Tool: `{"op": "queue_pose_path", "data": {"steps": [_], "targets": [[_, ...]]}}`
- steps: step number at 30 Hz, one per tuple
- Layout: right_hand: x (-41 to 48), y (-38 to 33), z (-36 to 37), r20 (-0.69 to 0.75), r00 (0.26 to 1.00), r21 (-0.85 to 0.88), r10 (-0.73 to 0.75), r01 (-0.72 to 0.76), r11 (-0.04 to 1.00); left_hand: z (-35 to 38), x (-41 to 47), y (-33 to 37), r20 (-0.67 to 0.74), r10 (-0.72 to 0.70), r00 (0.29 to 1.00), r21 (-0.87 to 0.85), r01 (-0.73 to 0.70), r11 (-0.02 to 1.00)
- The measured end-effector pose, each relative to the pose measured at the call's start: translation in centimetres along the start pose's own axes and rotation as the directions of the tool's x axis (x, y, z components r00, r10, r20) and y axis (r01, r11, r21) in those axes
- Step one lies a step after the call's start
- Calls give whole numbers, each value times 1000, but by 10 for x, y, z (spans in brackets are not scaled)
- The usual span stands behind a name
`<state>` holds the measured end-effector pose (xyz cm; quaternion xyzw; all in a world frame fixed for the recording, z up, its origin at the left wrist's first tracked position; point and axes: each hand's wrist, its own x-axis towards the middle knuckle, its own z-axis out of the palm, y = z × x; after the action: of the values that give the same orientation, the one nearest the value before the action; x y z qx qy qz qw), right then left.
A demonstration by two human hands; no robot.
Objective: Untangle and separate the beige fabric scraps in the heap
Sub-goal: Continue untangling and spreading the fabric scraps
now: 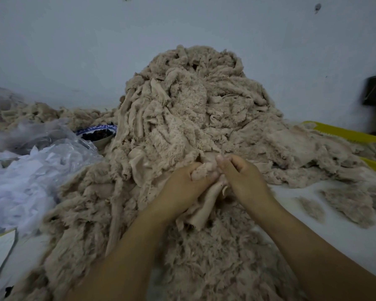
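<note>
Lying at the left of the frame, a clear bag (pixel 30 170) holds white scraps, with a bowl (pixel 98 139) just behind it beside the heap (pixel 182 105). This heap of beige scraps fills the middle, rising against the wall and spilling to the lower edge. At centre frame the left grip (pixel 187 183) is curled tight round a fluffy scrap (pixel 201 172); just beside it the right grip (pixel 241 174) is curled too, pinching a smooth strip (pixel 204 205) that hangs between the wrists. Further right, tufts (pixel 347 203) lie on the white counter (pixel 291 196), and a yellow bin (pixel 345 133) sits at the right edge
</note>
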<state>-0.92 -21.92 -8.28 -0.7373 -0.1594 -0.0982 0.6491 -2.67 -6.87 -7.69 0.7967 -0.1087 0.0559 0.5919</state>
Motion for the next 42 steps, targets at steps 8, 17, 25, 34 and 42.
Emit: {"op": "queue_pose_path", "data": {"steps": [8, 17, 25, 34, 42], "targets": [[-3, 8, 0, 263, 960, -352, -101, 193, 916, -15, 2, 5, -154, -184, 971, -380, 114, 918], [-1, 10, -4, 143, 988, -140, -55, 75, 987, -11, 1, 7, -173, -172, 970, -339, 105, 935], [0, 11, 2, 13, 993, -185, -115, 116, 976, -3, -7, 13, -36, -160, 987, -224, 148, 963], [3, 17, 11, -59, 989, 118, 136, -129, 985, -5, -7, 13, 148, -169, 975, -169, 193, 967], [26, 26, -26, -357, 858, 239, 369, -298, 924, -10, -9, 15, 123, -113, 986, -325, 147, 934]]}}
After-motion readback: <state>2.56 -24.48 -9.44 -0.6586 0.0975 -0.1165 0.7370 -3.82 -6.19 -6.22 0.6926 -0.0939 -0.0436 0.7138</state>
